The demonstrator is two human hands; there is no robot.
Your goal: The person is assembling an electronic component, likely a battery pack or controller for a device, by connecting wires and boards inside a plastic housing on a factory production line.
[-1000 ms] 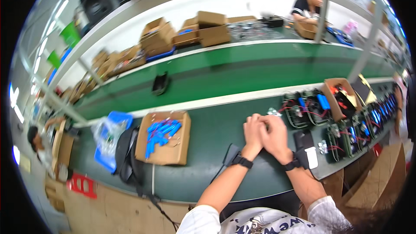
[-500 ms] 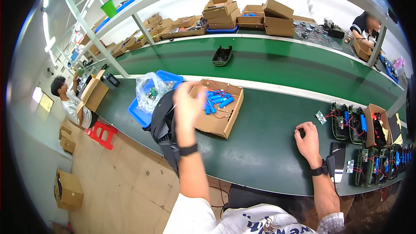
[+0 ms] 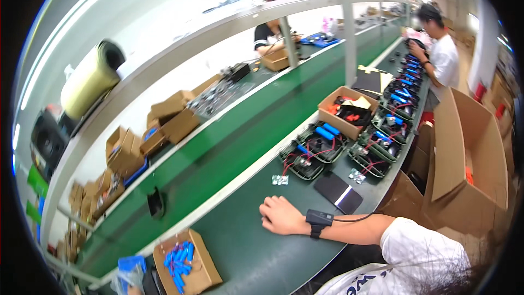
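My right hand lies on the dark green tabletop with its fingers curled under; what they close on, if anything, is hidden. A strap with a small black device and a cable circles that wrist. Just beyond it lies a dark flat phone-like slab. Of my left hand only a skin-coloured sliver shows at the lower edge, by a clear plastic bag. Close to it stands an open cardboard box holding blue battery cells with red wires.
Opened dark green housings with blue cells, red wires and small circuit boards line the bench. Among them sits a box of orange and black parts. A green conveyor carries one dark shell. A co-worker works at the far right.
My view has swung to the right. My left hand, earlier raised beside the box of cells, is now almost out of the picture. My right hand still rests on the table with curled fingers.
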